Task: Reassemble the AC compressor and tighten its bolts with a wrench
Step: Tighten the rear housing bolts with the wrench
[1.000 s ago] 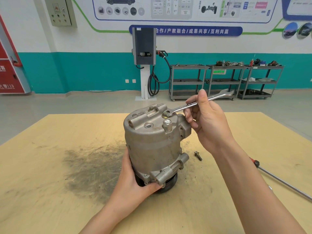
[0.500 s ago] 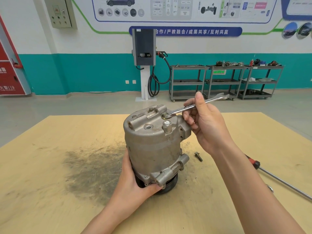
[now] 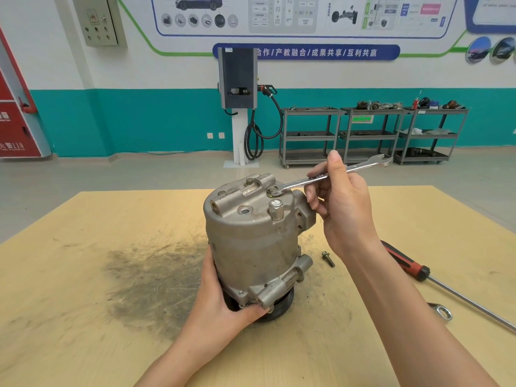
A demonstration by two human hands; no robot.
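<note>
A grey cast AC compressor [image 3: 251, 236] stands upright on its black pulley in the middle of the wooden table [image 3: 83, 317]. My left hand [image 3: 220, 300] grips its lower left side near the pulley. My right hand [image 3: 343, 210] holds the shaft of a silver combination wrench [image 3: 363, 166]. The wrench's ring end sits over a bolt [image 3: 273, 189] on the compressor's top face, and its open end points up and to the right. A loose bolt [image 3: 328, 258] lies on the table just right of the compressor.
A red-and-black-handled screwdriver [image 3: 405, 263] with a long shaft lies at the table's right side. The ring end of another wrench [image 3: 444, 312] shows under my right forearm. A dark grease smear [image 3: 150, 277] marks the table left of the compressor. Shelving carts stand far behind.
My right hand has swung the wrench handle a little back and forth about the top bolt, its ring end staying on it. The left hand and compressor have stayed put.
</note>
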